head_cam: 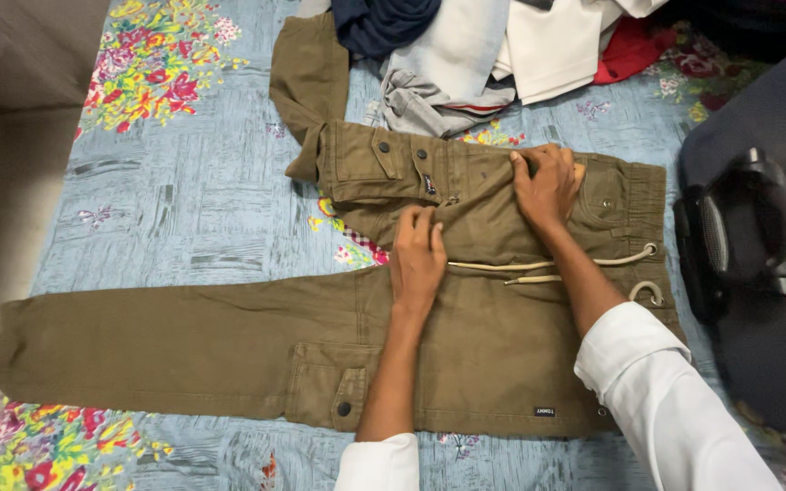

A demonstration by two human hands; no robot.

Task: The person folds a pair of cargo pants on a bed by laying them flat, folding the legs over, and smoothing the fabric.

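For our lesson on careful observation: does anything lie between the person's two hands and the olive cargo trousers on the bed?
Nothing visible does. The left hand and right hand both press directly on the olive cargo trousers.

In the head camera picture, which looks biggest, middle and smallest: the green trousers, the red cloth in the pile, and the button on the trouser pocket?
1. Olive-green trousers, by far the largest, spread across the bedsheet.
2. Red cloth; only part shows, and it lies farther off, so its true size is unsure.
3. Dark pocket button, the smallest.

clothes pile (502, 45) cut off at top edge, dark bag (766, 273) cropped right
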